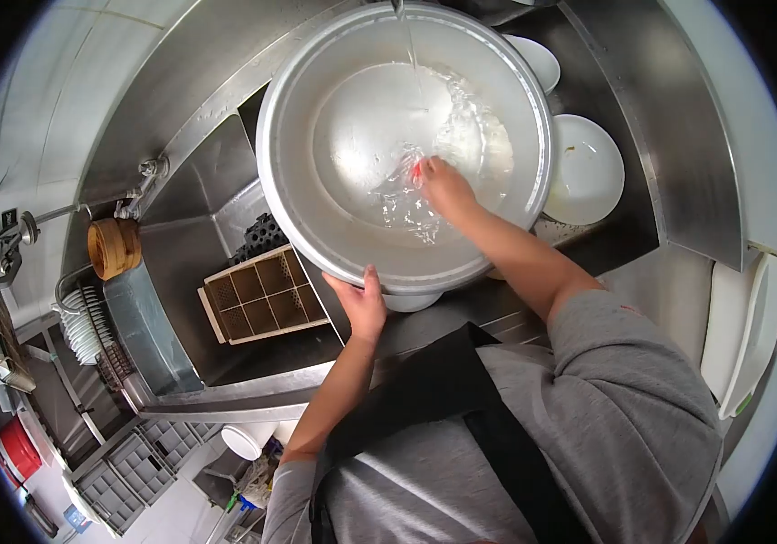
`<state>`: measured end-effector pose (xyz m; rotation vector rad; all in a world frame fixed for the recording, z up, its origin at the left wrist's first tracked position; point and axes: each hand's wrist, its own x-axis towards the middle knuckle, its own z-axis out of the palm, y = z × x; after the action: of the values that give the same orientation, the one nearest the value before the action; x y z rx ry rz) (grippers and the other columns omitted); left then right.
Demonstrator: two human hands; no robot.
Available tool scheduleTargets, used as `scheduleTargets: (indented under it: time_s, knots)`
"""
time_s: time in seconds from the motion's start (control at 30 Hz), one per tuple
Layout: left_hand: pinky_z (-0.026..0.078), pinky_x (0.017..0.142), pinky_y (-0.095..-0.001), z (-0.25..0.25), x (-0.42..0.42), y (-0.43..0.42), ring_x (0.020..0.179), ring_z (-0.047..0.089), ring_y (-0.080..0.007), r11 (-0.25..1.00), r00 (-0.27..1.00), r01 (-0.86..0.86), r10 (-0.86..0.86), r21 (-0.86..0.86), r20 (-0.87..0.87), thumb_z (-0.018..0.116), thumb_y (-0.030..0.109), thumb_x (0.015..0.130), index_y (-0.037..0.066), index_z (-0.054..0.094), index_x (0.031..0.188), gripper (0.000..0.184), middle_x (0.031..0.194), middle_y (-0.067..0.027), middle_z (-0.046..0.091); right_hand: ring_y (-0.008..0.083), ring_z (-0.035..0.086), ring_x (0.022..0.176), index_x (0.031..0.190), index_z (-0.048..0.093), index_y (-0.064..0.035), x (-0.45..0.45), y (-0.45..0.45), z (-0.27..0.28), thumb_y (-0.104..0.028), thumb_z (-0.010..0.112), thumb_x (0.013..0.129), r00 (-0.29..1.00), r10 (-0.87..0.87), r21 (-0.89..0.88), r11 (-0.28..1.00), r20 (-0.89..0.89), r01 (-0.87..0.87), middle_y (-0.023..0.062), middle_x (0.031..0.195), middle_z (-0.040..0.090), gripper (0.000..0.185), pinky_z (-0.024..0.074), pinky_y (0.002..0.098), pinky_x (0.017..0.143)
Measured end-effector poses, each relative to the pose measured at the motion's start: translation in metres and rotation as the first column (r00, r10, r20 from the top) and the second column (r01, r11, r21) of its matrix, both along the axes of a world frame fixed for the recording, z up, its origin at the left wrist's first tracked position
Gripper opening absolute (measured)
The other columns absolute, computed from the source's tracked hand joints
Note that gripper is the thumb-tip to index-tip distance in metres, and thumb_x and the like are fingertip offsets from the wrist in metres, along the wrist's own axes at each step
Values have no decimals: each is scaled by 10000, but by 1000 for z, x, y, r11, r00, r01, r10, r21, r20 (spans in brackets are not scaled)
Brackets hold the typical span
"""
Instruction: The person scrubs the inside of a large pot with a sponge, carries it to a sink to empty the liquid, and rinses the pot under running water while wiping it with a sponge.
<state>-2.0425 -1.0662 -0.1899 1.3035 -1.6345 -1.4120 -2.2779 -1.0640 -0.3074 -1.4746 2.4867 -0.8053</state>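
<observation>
A large round metal basin [296, 186] rests over the sink with shallow, rippling water [361, 136] inside. My left hand [361, 304] grips its near-left rim, the thumb up along the outer wall and the other fingers partly hidden. Inside the basin, my right hand [447, 186] is closed at the water's surface. A small bit of something red [417, 170] shows at its fingertips, too little to name. From the tap [398, 7] above, a thin stream runs into the basin.
White bowls [585, 172] sit in the sink on the right. To the left, a divided rack [266, 297] lies in another sink bay beside a black rack [261, 236]. Wooden steamer baskets [114, 247] and stacked white plates [86, 326] stand at the far left.
</observation>
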Motion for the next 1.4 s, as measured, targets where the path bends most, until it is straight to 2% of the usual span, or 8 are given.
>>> scheduleTargets:
  time_s: [0.4,0.67,0.73,0.8,0.87,1.13,1.27,1.4]
  knots:
    - [341,987,-328,1,-1,1,1134,448,-232,1000,999,-24,23,-9,-35,533,5,861,-4,132,1344,629,1251,-192,409,316,593,950,1009,550,-1,-9,10,12,-134,471,863,970,-203,386,912,133,138,201,1006,558,212,494,436,787]
    - [338,985,-330,4,-1,2,1129,449,-234,1000,1000,-9,9,4,7,536,26,864,-9,130,1341,628,1242,-196,415,306,603,973,946,624,-1,-60,12,1,-115,472,858,998,-32,488,871,-59,57,205,1005,616,209,492,424,780]
    - [337,986,-330,6,-3,2,1131,446,-234,1000,1000,-18,18,20,-10,540,31,865,-9,130,1341,629,1242,-195,414,294,604,972,941,638,-15,-26,25,3,-131,480,859,905,-179,483,797,-385,363,193,995,623,212,489,417,802]
    - [336,986,-329,7,-1,4,1133,444,-233,999,1000,-24,24,44,-18,543,35,867,-10,130,1341,631,1242,-194,413,305,603,956,961,634,-23,-63,14,1,-152,479,864,963,-258,470,862,78,193,180,990,620,224,476,411,845]
    - [333,988,-328,6,0,3,1134,440,-232,999,1000,-4,4,42,13,545,38,867,-10,134,1340,629,1244,-192,410,314,596,952,994,620,-22,-105,4,-29,-148,475,862,929,139,352,936,-343,-10,176,1011,610,232,458,416,885]
    - [341,982,-337,11,-1,1,1120,450,-242,1000,1000,14,-14,14,17,544,34,856,-15,165,1319,600,1225,-192,419,309,575,950,1008,570,-9,-98,43,-25,-139,495,835,754,330,420,904,-567,-80,153,1026,581,230,462,436,815]
    - [344,979,-341,6,-1,3,1116,458,-252,1000,1000,6,-6,9,3,543,33,850,-19,170,1312,597,1215,-199,422,369,581,928,916,612,26,-8,77,-10,-168,471,859,944,143,478,834,296,-276,258,1061,561,247,477,453,779]
    - [350,974,-344,2,1,2,1110,464,-251,1000,1000,-11,11,26,-10,548,37,850,-21,200,1288,562,1200,-200,433,366,597,843,876,601,4,49,65,16,-167,500,821,842,281,259,865,461,-430,228,864,599,206,468,458,732]
